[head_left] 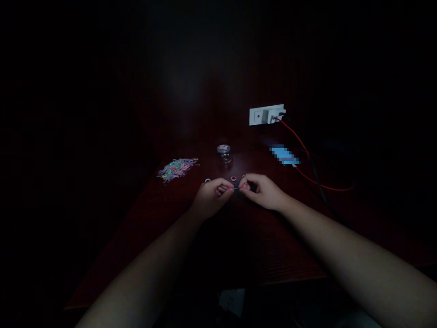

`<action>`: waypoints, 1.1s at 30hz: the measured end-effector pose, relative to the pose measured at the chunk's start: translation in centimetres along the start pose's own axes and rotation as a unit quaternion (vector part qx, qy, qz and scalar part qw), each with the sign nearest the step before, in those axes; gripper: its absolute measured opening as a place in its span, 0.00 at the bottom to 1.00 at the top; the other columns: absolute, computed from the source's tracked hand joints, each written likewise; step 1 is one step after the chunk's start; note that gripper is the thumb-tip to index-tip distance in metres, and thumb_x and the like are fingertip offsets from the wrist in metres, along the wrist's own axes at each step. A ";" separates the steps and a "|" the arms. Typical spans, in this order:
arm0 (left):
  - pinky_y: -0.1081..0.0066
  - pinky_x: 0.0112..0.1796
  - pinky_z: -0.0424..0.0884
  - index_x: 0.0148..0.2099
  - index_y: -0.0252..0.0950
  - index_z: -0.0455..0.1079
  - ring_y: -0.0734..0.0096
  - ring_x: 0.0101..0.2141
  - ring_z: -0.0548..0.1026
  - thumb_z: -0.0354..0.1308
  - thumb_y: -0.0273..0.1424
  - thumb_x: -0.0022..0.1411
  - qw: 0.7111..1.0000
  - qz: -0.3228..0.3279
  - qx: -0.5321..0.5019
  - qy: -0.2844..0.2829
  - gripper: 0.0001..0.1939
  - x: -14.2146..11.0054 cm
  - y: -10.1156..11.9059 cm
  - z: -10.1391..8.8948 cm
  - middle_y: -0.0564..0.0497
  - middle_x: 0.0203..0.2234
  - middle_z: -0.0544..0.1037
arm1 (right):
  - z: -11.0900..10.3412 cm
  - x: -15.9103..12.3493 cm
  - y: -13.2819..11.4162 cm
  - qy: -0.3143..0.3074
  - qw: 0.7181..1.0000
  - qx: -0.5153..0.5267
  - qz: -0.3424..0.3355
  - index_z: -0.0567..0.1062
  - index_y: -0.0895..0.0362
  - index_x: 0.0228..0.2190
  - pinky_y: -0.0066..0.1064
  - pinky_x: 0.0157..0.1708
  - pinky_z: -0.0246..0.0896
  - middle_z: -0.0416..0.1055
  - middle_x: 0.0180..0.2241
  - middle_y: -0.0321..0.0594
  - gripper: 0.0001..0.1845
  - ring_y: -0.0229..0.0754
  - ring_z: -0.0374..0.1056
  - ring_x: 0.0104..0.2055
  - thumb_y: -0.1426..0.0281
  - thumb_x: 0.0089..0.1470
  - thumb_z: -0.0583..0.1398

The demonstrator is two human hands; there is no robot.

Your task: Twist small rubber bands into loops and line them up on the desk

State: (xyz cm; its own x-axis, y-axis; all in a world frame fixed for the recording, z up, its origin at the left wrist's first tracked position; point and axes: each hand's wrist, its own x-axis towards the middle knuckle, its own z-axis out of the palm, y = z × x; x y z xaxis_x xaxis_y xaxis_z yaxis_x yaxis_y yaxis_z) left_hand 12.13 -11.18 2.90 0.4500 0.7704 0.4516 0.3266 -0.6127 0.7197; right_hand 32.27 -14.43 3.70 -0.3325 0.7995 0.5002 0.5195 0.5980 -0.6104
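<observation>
Between my two hands a thin green elastic band is stretched over a short gap. My left hand pinches one end of it between thumb and fingers, and my right hand pinches the other. Just beyond them on the table lie a pink band ring, a light blue ring by my left knuckles, and a green ring partly hidden behind my right hand. A loose heap of multicoloured elastic bands sits to the left.
A small clear jar with a lid stands behind my hands on the dark red table. At the right lies a phone, blurred out, on a red cable from a wall socket. A black cord hangs alongside.
</observation>
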 end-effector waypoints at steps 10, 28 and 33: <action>0.76 0.27 0.71 0.36 0.36 0.74 0.76 0.26 0.74 0.60 0.32 0.58 1.000 -0.003 0.006 -0.003 0.06 0.0 0.5 -0.1 0.52 0.26 0.78 | -0.2 0.0 -0.7 -0.003 1.000 0.018 0.004 0.73 0.58 0.31 0.29 0.29 0.60 0.68 0.26 0.37 0.05 0.36 0.63 0.28 0.69 0.51 0.59; 0.77 0.27 0.72 0.38 0.35 0.77 0.76 0.25 0.75 0.60 0.34 0.58 1.000 -0.019 0.003 -0.007 0.09 0.0 0.4 -0.3 0.52 0.28 0.80 | -0.3 0.1 -0.6 0.008 1.000 0.013 -0.014 0.73 0.59 0.27 0.28 0.28 0.56 0.66 0.25 0.36 0.04 0.36 0.61 0.27 0.71 0.51 0.58; 0.77 0.28 0.72 0.38 0.35 0.76 0.75 0.26 0.76 0.59 0.34 0.58 1.000 -0.019 -0.003 -0.015 0.09 0.0 0.3 -0.3 0.51 0.29 0.81 | -0.5 0.1 -0.7 -0.004 1.000 0.009 -0.024 0.73 0.59 0.28 0.28 0.29 0.57 0.65 0.26 0.37 0.04 0.36 0.61 0.28 0.72 0.52 0.58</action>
State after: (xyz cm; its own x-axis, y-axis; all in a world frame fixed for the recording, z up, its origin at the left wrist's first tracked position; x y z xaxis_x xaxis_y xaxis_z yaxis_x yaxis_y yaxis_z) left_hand 12.02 -11.34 3.27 0.4619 0.7880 0.4072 0.3390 -0.5811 0.7399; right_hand 32.25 -14.80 4.48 -0.3637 0.7700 0.5243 0.4877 0.6369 -0.5971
